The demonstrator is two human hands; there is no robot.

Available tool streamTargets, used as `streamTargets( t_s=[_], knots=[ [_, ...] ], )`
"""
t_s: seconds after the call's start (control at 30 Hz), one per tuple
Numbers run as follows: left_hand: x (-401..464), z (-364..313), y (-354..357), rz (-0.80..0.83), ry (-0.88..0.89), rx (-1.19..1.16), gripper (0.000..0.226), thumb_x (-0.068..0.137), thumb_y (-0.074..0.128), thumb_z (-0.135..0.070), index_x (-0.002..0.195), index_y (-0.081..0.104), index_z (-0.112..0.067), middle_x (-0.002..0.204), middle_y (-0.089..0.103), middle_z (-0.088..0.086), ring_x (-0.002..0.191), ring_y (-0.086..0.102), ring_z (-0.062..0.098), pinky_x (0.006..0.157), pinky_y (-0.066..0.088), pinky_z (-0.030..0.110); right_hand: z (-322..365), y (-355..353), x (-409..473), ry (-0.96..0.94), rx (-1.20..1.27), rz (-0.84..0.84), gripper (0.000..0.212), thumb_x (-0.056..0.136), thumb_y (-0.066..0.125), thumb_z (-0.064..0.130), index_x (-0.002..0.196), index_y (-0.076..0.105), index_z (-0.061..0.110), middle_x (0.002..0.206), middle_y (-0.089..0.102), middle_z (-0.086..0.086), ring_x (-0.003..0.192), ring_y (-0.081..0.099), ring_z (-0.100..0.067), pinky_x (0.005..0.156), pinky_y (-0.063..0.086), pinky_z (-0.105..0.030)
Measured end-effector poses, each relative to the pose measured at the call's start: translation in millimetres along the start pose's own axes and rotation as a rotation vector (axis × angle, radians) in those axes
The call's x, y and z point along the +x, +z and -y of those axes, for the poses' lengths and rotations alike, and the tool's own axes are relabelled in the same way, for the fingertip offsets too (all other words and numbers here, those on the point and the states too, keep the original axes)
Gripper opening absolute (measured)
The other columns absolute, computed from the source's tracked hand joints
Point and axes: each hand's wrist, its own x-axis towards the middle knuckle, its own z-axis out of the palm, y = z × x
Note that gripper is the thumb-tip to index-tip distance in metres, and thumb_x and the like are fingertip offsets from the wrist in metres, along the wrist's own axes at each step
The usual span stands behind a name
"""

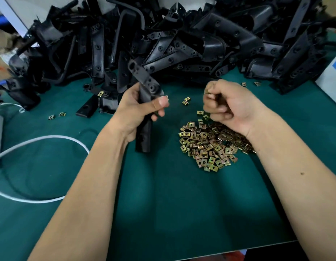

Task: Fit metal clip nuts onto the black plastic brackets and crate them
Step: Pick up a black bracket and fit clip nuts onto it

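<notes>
Dark green bench mat (163,204) under a heap of black plastic brackets (182,44) — two bare hands at work above it.

The bracket heap fills the far edge of the mat; a loose pile of brass-coloured metal clip nuts (206,144) lies nearer, under the right wrist. The left hand (137,112) grips one long black plastic bracket (144,95) upright, a single silver-edged clip nut (166,97) seated at its edge beside the thumb. The right hand (229,104) is curled, thumb and forefinger pinching a small clip nut (207,91) — mostly hidden. A white cable (50,140) loops at left.
</notes>
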Motion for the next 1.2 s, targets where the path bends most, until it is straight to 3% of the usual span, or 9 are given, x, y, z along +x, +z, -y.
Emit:
streamTargets(
  t_s=[0.1, 0.23, 0.37, 0.47, 0.57, 0.67, 0.8, 1.2],
  knots=[
    [0, 4, 5, 0.075, -0.096, 0.157, 0.042, 0.067, 0.092, -0.012, 0.094, 0.061, -0.017, 0.09, 0.076, 0.013, 0.061, 0.061, 0.012, 0.046, 0.046, 0.02, -6, 4, 2, -0.066, -0.026, -0.119, 0.028, 0.09, 0.045, 0.001, 0.067, 0.041, 0.016, 0.068, 0.056, -0.005, 0.055, 0.043, -0.011, 0.036, 0.026, -0.017],
    [1, 3, 4, 0.124, -0.13, 0.158, 0.046, 0.068, 0.092, -0.016, 0.103, 0.062, -0.016, 0.079, 0.068, -0.004, 0.061, 0.057, 0.011, 0.047, 0.045, 0.022, -10, 12, 3, -0.172, -0.099, -0.187, 0.037, 0.091, 0.053, -0.008, 0.063, 0.045, 0.015, 0.067, 0.062, -0.007, 0.054, 0.048, -0.012, 0.04, 0.032, -0.019],
    [-2, 0, 1, 0.188, -0.142, 0.182, 0.074, 0.061, 0.091, -0.03, 0.125, 0.06, -0.011, 0.085, 0.07, -0.009, 0.068, 0.06, 0.008, 0.049, 0.047, 0.023, -11, 16, 1, -0.241, -0.115, -0.144, 0.029, 0.092, 0.059, -0.012, 0.076, 0.052, 0.012, 0.072, 0.071, -0.01, 0.054, 0.059, -0.014, 0.045, 0.047, -0.02],
    [-3, -3, -2, 0.236, -0.141, 0.199, 0.08, 0.061, 0.091, -0.029, 0.131, 0.057, -0.012, 0.098, 0.071, -0.006, 0.075, 0.063, 0.008, 0.053, 0.048, 0.024, -14, 19, 1, -0.284, -0.145, -0.094, 0.011, 0.094, 0.066, -0.006, 0.094, 0.063, 0.004, 0.081, 0.075, -0.012, 0.061, 0.068, -0.017, 0.053, 0.055, -0.021],
    [-3, -4, -3, 0.262, -0.149, 0.136, 0.071, 0.069, 0.086, -0.032, 0.13, 0.056, -0.01, 0.103, 0.067, 0.0, 0.079, 0.06, 0.009, 0.054, 0.047, 0.025, -15, 20, 1, -0.332, -0.147, -0.074, 0.011, 0.094, 0.069, -0.001, 0.104, 0.07, -0.001, 0.085, 0.075, -0.013, 0.066, 0.07, -0.017, 0.059, 0.058, -0.022],
    [-3, -3, -2, 0.221, -0.177, 0.077, 0.056, 0.076, 0.081, -0.036, 0.122, 0.059, -0.012, 0.095, 0.061, 0.005, 0.076, 0.053, 0.012, 0.051, 0.044, 0.024, -15, 20, 1, -0.372, -0.156, -0.074, 0.012, 0.092, 0.071, 0.001, 0.104, 0.074, 0.002, 0.086, 0.076, -0.014, 0.069, 0.072, -0.019, 0.061, 0.059, -0.024],
    [-2, -1, -3, 0.186, -0.17, 0.075, 0.037, 0.084, 0.078, -0.022, 0.115, 0.061, -0.012, 0.087, 0.057, 0.004, 0.071, 0.05, 0.013, 0.048, 0.041, 0.025, -17, 20, 2, -0.367, -0.186, -0.051, 0.018, 0.091, 0.069, -0.006, 0.107, 0.074, 0.001, 0.086, 0.076, -0.011, 0.077, 0.074, -0.021, 0.065, 0.06, -0.026],
    [-2, 0, -3, 0.183, -0.158, 0.082, 0.038, 0.085, 0.076, -0.02, 0.119, 0.062, -0.011, 0.086, 0.061, 0.0, 0.069, 0.05, 0.013, 0.047, 0.042, 0.024, -19, 23, 1, -0.37, -0.249, -0.054, 0.021, 0.09, 0.071, -0.008, 0.103, 0.077, 0.007, 0.085, 0.076, -0.009, 0.075, 0.074, -0.022, 0.063, 0.06, -0.027]
  ],
)
